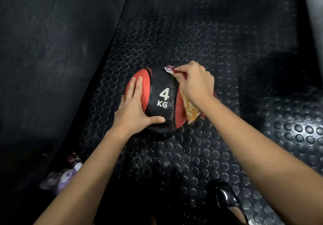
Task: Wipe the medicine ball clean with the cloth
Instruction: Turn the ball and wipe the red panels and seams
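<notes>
Medicine ball (158, 99) between hands — cloth (191, 110) right edge.

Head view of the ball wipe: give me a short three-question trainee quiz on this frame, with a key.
1. True or false: the left hand lies flat on the medicine ball, with no cloth under it.
2. Which hand has its grip on the cloth? A) left B) right C) both
3. Fill in: the white marking on the ball's black band reads ____.

Key:
1. True. The palm and spread fingers press on the red panel and the thumb reaches onto the black band.
2. B. The right hand pinches the patterned cloth against the ball's far right side.
3. 4 KG. The ball sits on the studded rubber mat.
</notes>
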Action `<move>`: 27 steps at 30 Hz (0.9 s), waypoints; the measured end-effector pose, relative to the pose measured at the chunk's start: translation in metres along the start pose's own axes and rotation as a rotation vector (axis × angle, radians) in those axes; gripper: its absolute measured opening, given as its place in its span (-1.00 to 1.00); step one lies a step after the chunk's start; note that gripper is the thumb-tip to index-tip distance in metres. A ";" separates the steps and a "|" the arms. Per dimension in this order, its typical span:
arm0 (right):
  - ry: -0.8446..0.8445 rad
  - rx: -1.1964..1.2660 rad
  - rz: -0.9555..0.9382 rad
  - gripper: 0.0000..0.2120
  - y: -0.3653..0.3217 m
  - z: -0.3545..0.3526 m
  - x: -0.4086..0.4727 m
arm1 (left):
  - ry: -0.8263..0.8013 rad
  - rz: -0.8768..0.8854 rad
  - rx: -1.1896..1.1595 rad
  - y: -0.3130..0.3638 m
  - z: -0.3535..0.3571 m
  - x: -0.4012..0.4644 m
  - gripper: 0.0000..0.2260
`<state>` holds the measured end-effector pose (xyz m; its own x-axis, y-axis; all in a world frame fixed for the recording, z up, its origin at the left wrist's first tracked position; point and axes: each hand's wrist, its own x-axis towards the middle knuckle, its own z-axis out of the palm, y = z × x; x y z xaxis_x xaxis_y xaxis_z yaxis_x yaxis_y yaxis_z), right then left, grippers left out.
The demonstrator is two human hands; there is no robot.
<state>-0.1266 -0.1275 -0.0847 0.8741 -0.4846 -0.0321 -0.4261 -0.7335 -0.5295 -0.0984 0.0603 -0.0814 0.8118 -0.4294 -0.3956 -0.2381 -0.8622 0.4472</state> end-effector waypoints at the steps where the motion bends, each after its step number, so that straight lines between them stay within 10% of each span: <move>1: 0.000 -0.003 0.003 -0.78 -0.001 0.000 -0.003 | -0.001 -0.006 0.008 0.001 -0.001 0.001 0.25; 27: 0.109 0.020 -0.227 -0.83 -0.002 0.007 -0.058 | 0.011 -0.040 0.009 0.003 -0.001 0.006 0.24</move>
<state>-0.1743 -0.0944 -0.0878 0.9160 -0.3582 0.1804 -0.2163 -0.8200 -0.5299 -0.0942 0.0550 -0.0817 0.8265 -0.3914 -0.4047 -0.2096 -0.8811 0.4240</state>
